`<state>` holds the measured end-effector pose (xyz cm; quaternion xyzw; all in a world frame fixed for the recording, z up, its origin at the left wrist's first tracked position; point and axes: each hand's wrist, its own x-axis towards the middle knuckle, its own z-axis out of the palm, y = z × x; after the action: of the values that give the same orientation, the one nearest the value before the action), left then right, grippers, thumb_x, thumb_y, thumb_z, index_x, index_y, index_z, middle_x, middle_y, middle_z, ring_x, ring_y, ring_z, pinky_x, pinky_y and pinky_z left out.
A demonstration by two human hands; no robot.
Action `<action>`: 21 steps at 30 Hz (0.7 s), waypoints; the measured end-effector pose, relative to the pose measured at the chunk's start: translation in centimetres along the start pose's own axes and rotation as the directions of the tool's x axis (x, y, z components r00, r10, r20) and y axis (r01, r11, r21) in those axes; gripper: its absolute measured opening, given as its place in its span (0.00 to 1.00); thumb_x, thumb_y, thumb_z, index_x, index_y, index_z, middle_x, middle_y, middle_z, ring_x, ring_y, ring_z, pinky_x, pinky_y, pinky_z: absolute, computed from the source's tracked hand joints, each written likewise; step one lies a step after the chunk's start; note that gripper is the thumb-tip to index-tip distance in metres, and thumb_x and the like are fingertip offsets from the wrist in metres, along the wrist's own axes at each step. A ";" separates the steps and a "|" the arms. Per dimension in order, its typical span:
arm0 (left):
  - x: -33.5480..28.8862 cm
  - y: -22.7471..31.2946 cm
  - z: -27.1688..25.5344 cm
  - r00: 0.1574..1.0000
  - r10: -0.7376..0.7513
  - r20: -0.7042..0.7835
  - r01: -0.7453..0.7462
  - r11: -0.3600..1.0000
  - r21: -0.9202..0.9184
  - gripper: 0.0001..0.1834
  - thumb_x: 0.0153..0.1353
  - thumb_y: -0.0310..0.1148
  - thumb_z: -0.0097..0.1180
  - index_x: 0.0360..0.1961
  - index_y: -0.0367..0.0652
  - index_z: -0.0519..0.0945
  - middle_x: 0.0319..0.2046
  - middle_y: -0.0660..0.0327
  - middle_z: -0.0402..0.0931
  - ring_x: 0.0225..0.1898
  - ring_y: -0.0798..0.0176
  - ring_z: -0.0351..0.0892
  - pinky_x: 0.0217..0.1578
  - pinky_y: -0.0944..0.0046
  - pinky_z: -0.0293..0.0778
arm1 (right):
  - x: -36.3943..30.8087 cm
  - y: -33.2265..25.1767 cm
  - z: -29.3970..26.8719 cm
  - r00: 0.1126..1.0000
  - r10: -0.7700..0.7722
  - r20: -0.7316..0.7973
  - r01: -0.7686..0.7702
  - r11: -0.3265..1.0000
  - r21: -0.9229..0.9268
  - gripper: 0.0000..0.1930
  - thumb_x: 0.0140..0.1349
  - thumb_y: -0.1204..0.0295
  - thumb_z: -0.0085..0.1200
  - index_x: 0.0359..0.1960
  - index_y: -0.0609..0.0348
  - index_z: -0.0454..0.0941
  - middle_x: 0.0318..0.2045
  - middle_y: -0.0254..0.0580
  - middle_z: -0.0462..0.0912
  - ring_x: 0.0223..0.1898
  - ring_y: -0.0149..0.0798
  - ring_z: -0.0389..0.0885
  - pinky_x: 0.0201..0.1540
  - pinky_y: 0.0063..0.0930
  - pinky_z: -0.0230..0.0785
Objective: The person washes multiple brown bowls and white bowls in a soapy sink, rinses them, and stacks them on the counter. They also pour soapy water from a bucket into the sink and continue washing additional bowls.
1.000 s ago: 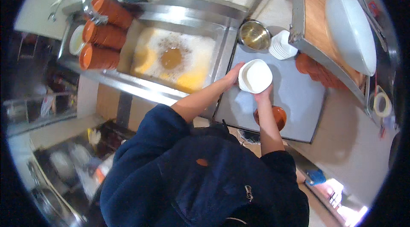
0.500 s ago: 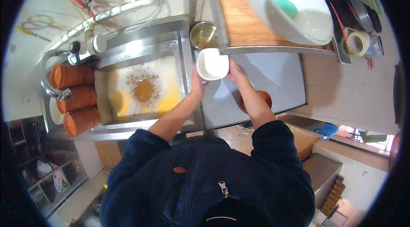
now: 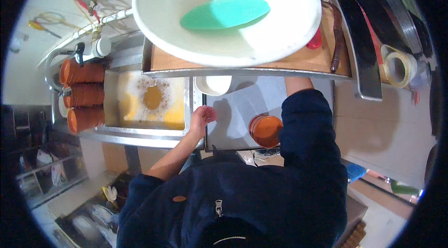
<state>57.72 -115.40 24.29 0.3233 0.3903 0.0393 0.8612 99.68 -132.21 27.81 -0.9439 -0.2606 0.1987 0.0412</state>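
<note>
A white tub stands on the grey counter, partly hidden under the front edge of the shelf. Just below it, beside the sink's right rim, is my left hand, its fingers curled in and nothing visible in them. My right forearm reaches forward beneath the shelf, which hides that hand and anything it touches. Left of my right sleeve sits a terracotta-coloured plastic pot, its opening turned up. Inside a large white basin on the shelf lies a green oval piece.
The metal sink holds foamy brownish-yellow water. Stacked brown pots lie on their sides along its left edge, near the faucet. The wooden shelf overhangs the counter. Tape rolls stand at the right.
Both hands have let go of the white tub, which now stands on the counter. My left hand has drawn back toward me; my right has gone under the shelf. The view has shifted.
</note>
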 end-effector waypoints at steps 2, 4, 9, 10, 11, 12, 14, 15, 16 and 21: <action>-0.9 0.0 -1.1 1.000 0.024 -0.019 -0.023 0.999 0.028 0.13 0.60 0.37 0.44 0.36 0.38 0.74 0.32 0.54 0.76 0.36 0.56 0.76 0.39 0.58 0.72 | -0.1 -0.4 -0.7 0.985 -0.057 0.161 0.059 0.998 -0.004 0.25 0.58 0.71 0.43 0.59 0.54 0.63 0.48 0.43 0.74 0.46 0.40 0.74 0.44 0.39 0.70; -1.5 -0.1 -2.2 0.996 -0.011 -0.090 0.013 1.000 0.022 0.15 0.62 0.39 0.42 0.35 0.37 0.74 0.31 0.55 0.76 0.35 0.59 0.76 0.39 0.60 0.73 | -0.8 -1.3 -1.1 0.952 -0.122 0.281 0.114 0.992 0.045 0.25 0.57 0.73 0.43 0.60 0.54 0.63 0.48 0.43 0.74 0.46 0.40 0.74 0.43 0.38 0.71; -1.7 -0.6 -2.6 0.992 -0.125 -0.008 0.125 0.992 -0.001 0.17 0.63 0.39 0.41 0.41 0.35 0.72 0.38 0.51 0.74 0.41 0.54 0.75 0.44 0.57 0.72 | -6.1 -4.8 0.6 0.854 -0.288 0.433 0.155 0.936 0.317 0.27 0.55 0.77 0.45 0.60 0.52 0.62 0.48 0.42 0.74 0.44 0.39 0.75 0.40 0.38 0.73; -1.7 -0.7 -2.2 0.987 -0.151 0.051 0.152 0.988 -0.021 0.18 0.62 0.39 0.41 0.43 0.34 0.71 0.41 0.49 0.73 0.42 0.51 0.74 0.45 0.55 0.72 | -7.6 -5.4 1.2 0.842 -0.311 0.441 0.141 0.916 0.377 0.28 0.55 0.78 0.45 0.61 0.51 0.62 0.48 0.42 0.74 0.44 0.39 0.75 0.39 0.38 0.74; -1.7 -0.8 -1.7 0.977 -0.190 0.101 0.196 0.979 -0.051 0.19 0.62 0.38 0.41 0.46 0.32 0.69 0.44 0.47 0.71 0.44 0.49 0.73 0.47 0.54 0.71 | -9.2 -5.8 1.7 0.832 -0.334 0.444 0.101 0.877 0.469 0.29 0.53 0.80 0.45 0.60 0.51 0.63 0.47 0.42 0.75 0.43 0.39 0.76 0.37 0.37 0.74; -1.8 -0.9 -1.0 0.966 -0.221 0.131 0.229 0.973 -0.043 0.20 0.62 0.38 0.41 0.48 0.32 0.68 0.46 0.45 0.69 0.45 0.47 0.72 0.48 0.53 0.71 | -10.6 -6.1 2.3 0.823 -0.356 0.442 0.068 0.835 0.546 0.30 0.51 0.81 0.45 0.59 0.51 0.64 0.46 0.43 0.75 0.43 0.39 0.76 0.34 0.36 0.75; -2.1 -1.0 0.2 0.935 -0.306 0.179 0.319 0.946 -0.048 0.22 0.62 0.38 0.42 0.51 0.31 0.65 0.51 0.43 0.65 0.48 0.45 0.71 0.51 0.52 0.69 | -12.7 -7.2 3.7 0.819 -0.373 0.437 0.044 0.799 0.600 0.31 0.48 0.84 0.45 0.58 0.51 0.65 0.44 0.44 0.76 0.42 0.39 0.77 0.33 0.35 0.75; -2.5 -1.0 0.8 0.923 -0.348 0.165 0.362 0.930 -0.064 0.23 0.62 0.37 0.42 0.52 0.31 0.64 0.52 0.43 0.63 0.49 0.44 0.70 0.51 0.51 0.69 | -13.4 -7.9 4.6 0.820 -0.367 0.440 0.053 0.813 0.580 0.31 0.47 0.84 0.45 0.57 0.51 0.66 0.43 0.44 0.77 0.43 0.40 0.77 0.33 0.36 0.76; -2.9 -1.0 1.1 0.909 -0.386 0.155 0.402 0.912 -0.082 0.23 0.61 0.36 0.42 0.53 0.31 0.62 0.52 0.42 0.62 0.49 0.43 0.69 0.52 0.50 0.69 | -14.2 -8.6 5.5 0.818 -0.364 0.447 0.057 0.822 0.566 0.30 0.47 0.85 0.44 0.56 0.51 0.67 0.42 0.44 0.77 0.43 0.40 0.77 0.34 0.36 0.76; -4.2 -0.2 0.8 0.888 -0.417 0.196 0.453 0.867 -0.208 0.24 0.59 0.32 0.41 0.53 0.25 0.59 0.50 0.38 0.63 0.50 0.41 0.68 0.54 0.49 0.68 | -17.8 -13.6 9.0 0.872 -0.409 0.269 0.143 0.739 0.658 0.24 0.47 0.83 0.45 0.49 0.53 0.75 0.37 0.45 0.80 0.36 0.38 0.79 0.27 0.30 0.76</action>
<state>55.29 -117.29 27.29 0.1185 0.3818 -0.1312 0.9072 75.68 -129.77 28.32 -0.7661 -0.3235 0.4509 0.3243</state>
